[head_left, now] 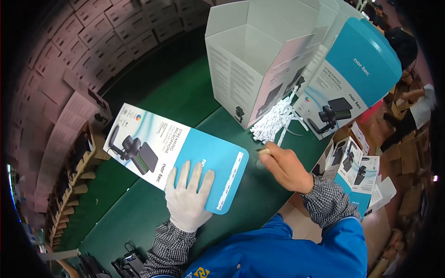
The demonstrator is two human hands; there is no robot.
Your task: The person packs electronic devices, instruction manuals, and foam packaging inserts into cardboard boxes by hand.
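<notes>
Worktop (123,211): green, the cartons carried on it.
Open carton (236,78): white, stood at the far side, top flaps raised.
Tilted carton (354,74): blue and white, placed right of the open carton.
Flat carton (183,149): blue and white, laid left of centre, edged with a label strip (230,181).
Left hand (187,199): white-gloved, fingers spread, pressed flat on the flat carton; nothing gripped.
Right hand (289,169): bare, fingertips pinched on a pale scrap (263,151), too small to be identified.
Strips (273,121): white, heaped beside the open carton.
</notes>
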